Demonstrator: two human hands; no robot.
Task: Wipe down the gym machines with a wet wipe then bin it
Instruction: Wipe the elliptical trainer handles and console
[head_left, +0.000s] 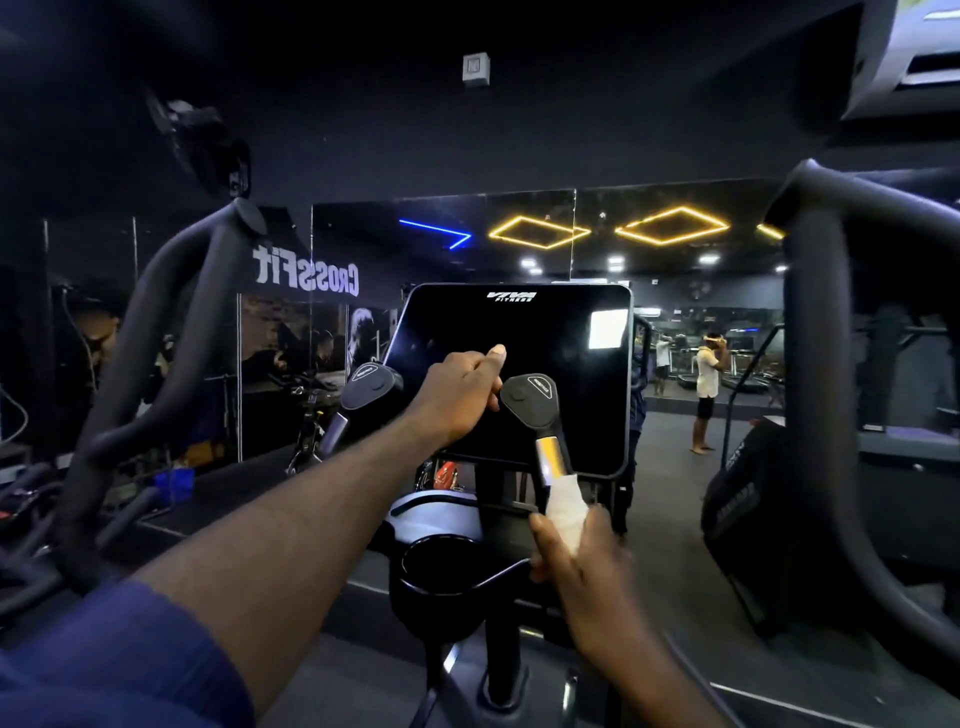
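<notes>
Screen (519, 332) blocked in front by left grip (370, 385), right grip (529, 395) and the left hand (460, 397) between them; cup holder (441, 564) crowds below its bottom edge; open room right of it, up to the curved bar (815, 364).

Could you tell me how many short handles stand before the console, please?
2. The left handle is beside the left hand; the right handle has the right hand holding the wipe on its shaft.

"FITNESS" logo on console (582, 415), rev. "CrossFit" on banner (306, 278)

Dim gym, glowing neon ceiling lights (670, 226), glare on console screen (605, 328), edges warped.
</notes>
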